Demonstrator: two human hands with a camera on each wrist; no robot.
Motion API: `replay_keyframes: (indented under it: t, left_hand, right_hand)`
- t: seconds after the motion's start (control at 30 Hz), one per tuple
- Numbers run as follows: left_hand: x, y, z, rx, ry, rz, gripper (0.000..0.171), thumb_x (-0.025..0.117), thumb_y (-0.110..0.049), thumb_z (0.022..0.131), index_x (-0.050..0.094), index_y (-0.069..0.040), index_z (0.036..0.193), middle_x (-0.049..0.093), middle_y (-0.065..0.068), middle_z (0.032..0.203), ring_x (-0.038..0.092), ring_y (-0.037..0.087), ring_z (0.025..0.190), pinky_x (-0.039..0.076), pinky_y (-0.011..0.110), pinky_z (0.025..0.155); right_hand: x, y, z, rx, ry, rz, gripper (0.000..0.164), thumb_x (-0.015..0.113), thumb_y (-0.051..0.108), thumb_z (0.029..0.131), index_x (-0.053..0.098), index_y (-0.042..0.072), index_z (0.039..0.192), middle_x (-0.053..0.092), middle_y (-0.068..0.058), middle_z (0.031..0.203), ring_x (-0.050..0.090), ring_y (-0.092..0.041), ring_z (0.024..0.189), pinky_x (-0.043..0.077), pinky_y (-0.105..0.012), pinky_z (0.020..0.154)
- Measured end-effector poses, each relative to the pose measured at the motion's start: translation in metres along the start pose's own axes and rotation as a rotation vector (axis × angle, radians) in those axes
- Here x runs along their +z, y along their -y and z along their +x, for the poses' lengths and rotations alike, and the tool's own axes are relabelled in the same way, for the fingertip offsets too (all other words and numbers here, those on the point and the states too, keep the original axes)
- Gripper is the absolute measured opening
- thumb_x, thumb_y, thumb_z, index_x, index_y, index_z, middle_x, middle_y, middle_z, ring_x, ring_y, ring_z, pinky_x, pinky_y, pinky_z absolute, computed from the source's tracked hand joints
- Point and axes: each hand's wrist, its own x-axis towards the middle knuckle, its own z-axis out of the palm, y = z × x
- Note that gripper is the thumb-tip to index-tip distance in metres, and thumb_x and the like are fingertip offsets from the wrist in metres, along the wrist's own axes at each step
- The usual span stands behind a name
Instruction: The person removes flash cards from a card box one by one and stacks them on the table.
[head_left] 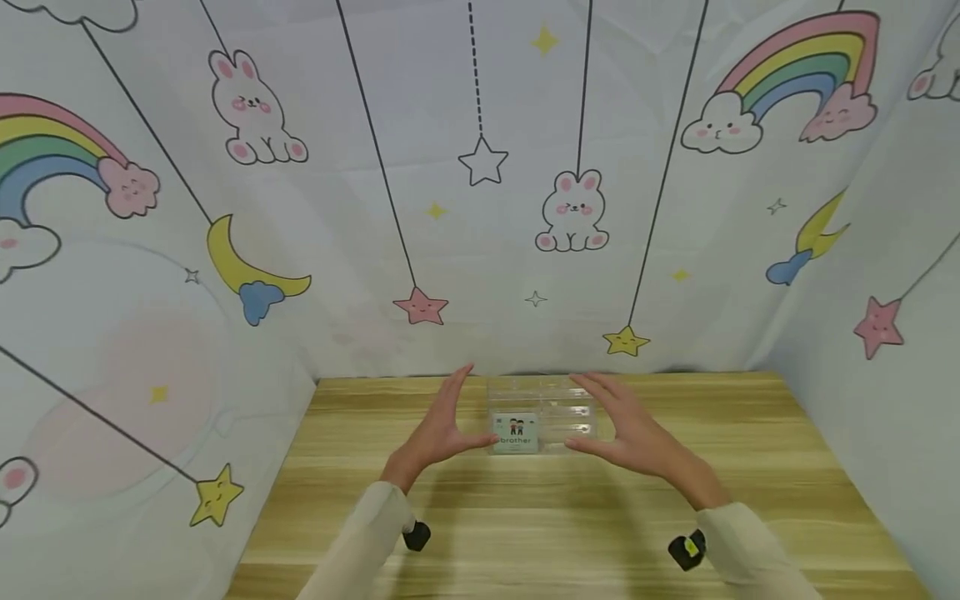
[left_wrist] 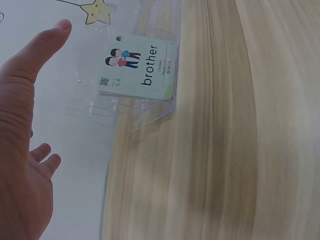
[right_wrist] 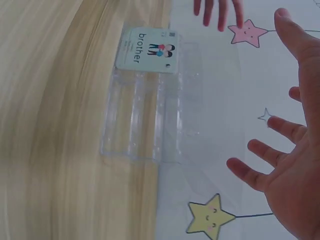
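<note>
A clear plastic rack point(head_left: 567, 411) with stepped tiers stands near the back of the wooden table. In its left part sits a pale green card point(head_left: 516, 433) printed with the word "brother" and two cartoon children. To the left of the rack is my left hand point(head_left: 441, 425), its fingers and thumb spread apart. My right hand point(head_left: 630, 429) mirrors it at the rack's right side, thumb and fingers extended. In the right wrist view the rack's right tiers point(right_wrist: 145, 120) hold no card, and the right hand's palm and fingers point(right_wrist: 295, 135) stand apart from the rack.
The wooden table point(head_left: 525, 533) reaches back to a white cloth backdrop point(head_left: 495, 233) printed with rabbits, stars and rainbows. More of the cloth hangs along the left and right sides. A dark wrist device point(head_left: 416, 536) shows below the left sleeve, another point(head_left: 687, 550) by the right.
</note>
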Motion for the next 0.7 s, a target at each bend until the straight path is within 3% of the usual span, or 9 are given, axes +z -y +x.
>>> replay_keyframes:
  t: [0.1,0.27,0.43,0.57,0.7]
  left_hand:
    - [0.013,0.012,0.001,-0.066,-0.007,-0.05,0.127,0.091,-0.056,0.074,0.009,-0.032,0.168,0.021,0.004,0.17,0.029,0.034,0.152,0.035,0.064,0.117]
    - [0.033,0.028,-0.001,-0.151,-0.004,-0.164,0.127,0.096,-0.041,0.074,0.012,-0.023,0.168,0.024,0.011,0.169,0.033,0.044,0.148,0.037,0.064,0.115]
    - [0.053,0.042,-0.003,-0.149,-0.017,-0.281,0.128,0.097,-0.026,0.073,0.012,-0.012,0.167,0.022,0.02,0.168,0.031,0.049,0.148,0.036,0.061,0.117]
    - [0.068,0.05,-0.003,-0.157,-0.022,-0.305,0.13,0.099,-0.025,0.07,0.013,-0.012,0.167,0.021,0.015,0.17,0.031,0.044,0.15,0.035,0.056,0.119]
    - [0.08,0.055,0.002,-0.154,-0.02,-0.294,0.133,0.101,-0.028,0.068,0.014,-0.015,0.167,0.021,0.009,0.17,0.03,0.037,0.152,0.034,0.049,0.121]
  right_hand:
    - [0.013,-0.002,0.005,0.016,0.0,0.101,0.085,0.077,0.052,0.091,0.036,0.028,0.162,0.039,-0.004,0.162,0.038,-0.034,0.145,0.04,-0.069,0.108]
    - [0.038,-0.01,0.007,0.061,0.015,0.251,0.076,0.076,0.044,0.095,0.041,0.028,0.16,0.047,-0.006,0.152,0.052,-0.028,0.126,0.055,-0.055,0.092]
    - [0.059,-0.016,0.007,0.107,0.011,0.294,0.066,0.076,0.04,0.096,0.049,0.024,0.154,0.055,-0.007,0.143,0.059,-0.03,0.108,0.058,-0.035,0.078]
    - [0.071,-0.02,0.007,0.132,0.019,0.314,0.062,0.075,0.038,0.097,0.053,0.018,0.151,0.058,-0.014,0.14,0.062,-0.032,0.103,0.058,-0.031,0.074]
    - [0.079,-0.024,0.007,0.174,0.022,0.354,0.059,0.074,0.036,0.098,0.056,0.011,0.149,0.061,-0.019,0.134,0.062,-0.024,0.096,0.058,-0.032,0.075]
